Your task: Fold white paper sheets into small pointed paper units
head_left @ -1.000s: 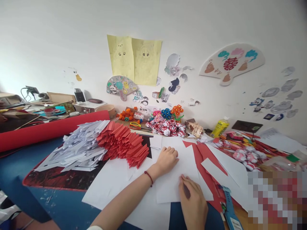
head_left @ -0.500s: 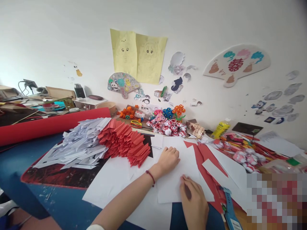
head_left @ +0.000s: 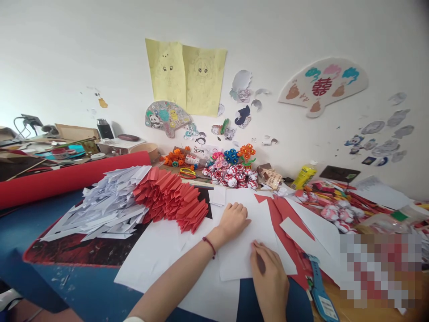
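The left hand (head_left: 234,220), fingers loosely curled, rests on the white sheet (head_left: 237,261) towards its ten o'clock; I can't see what its palm covers. The right hand (head_left: 271,278) sits near five o'clock, thumb and fingertips close together at the sheet; whether they pinch it I can't tell. Red folded papers (head_left: 172,199) heap at ten o'clock from both hands.
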Motion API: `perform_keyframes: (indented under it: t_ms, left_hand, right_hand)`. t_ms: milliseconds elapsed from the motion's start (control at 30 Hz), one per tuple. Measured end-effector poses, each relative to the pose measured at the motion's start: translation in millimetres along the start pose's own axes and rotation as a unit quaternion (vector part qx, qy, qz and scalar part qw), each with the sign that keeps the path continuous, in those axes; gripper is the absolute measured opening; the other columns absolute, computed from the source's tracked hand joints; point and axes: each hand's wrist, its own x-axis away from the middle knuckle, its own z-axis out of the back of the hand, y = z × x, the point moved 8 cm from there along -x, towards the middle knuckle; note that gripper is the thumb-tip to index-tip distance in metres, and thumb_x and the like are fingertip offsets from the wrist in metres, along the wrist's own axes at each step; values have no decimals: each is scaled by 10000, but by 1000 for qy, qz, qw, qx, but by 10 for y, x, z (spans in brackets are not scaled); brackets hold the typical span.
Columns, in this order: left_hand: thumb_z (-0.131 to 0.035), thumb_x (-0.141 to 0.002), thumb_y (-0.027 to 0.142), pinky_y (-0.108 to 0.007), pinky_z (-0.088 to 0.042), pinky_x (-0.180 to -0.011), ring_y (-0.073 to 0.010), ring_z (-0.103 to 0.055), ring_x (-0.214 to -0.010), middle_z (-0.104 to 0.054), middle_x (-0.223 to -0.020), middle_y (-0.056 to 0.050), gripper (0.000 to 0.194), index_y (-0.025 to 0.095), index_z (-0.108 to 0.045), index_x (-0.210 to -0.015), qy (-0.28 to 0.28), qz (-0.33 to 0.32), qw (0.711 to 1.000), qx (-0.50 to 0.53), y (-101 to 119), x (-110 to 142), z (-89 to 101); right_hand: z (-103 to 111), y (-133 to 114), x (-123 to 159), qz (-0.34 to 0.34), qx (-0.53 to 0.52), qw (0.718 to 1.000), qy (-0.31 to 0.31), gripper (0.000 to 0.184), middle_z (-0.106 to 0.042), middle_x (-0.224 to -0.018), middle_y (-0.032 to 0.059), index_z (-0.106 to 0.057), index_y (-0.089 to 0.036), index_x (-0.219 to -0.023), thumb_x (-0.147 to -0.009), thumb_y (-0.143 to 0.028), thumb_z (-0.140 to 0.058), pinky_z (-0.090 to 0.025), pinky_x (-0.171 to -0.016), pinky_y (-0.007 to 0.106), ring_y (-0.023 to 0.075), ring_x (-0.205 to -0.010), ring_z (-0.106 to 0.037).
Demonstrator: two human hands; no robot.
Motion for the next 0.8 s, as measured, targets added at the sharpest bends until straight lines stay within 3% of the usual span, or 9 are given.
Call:
perform_keyframes:
  t_ms: [233,333,433,533,667,800]
  left_hand:
    - [-532,-905,393,-355,-345,-834,-231,-512,-1018,-597,-1044,-88,239,167,-555,-978,-1,6,1000,2,8,24,55]
    - [-552,-892,387,-357,-336,-861,-230,-531,-1007,-623,-1015,-77,229,170,-554,-965,9,4,1000,30,6,34,100]
    - [-550,-893,391,-368,-323,-905,-222,-580,-955,-662,-957,-71,238,169,-555,-977,-1,7,998,56,-6,33,119]
    - [-548,-896,393,-356,-334,-913,-202,-625,-890,-687,-928,-58,257,175,-561,-1032,-23,7,995,96,-11,33,137]
    - [-592,-870,377,-329,-349,-929,-188,-635,-937,-702,-990,-42,257,207,-607,-1062,-30,-15,983,181,10,46,251]
    - [-604,-850,338,-278,-394,-897,-159,-626,-895,-709,-951,-23,172,192,-662,-921,-24,-34,949,311,16,75,478]
  right_hand:
    - [81,4,-28,-41,-64,997,-8,298,-690,-1104,106,-713,-179,-1003,-898,-341,-486,-479,-903,376,242,-1026,-626]
    - [225,92,18,-92,-140,985,47,256,-685,-1104,105,-711,-180,-980,-883,-315,-517,-473,-912,379,242,-1030,-623]
    - [364,306,161,-172,-236,943,159,226,-697,-1014,119,-706,-155,-928,-854,-308,-556,-479,-876,403,261,-986,-631]
    - [381,502,297,-220,-316,894,230,171,-692,-933,109,-693,-147,-852,-810,-284,-600,-486,-842,420,265,-936,-633]
    - [409,647,351,-211,-402,845,283,77,-674,-860,76,-661,-159,-798,-770,-217,-619,-495,-849,436,244,-889,-640]
    - [466,712,372,-221,-443,823,279,68,-650,-845,58,-630,-168,-820,-778,-216,-606,-512,-832,437,226,-853,-650]
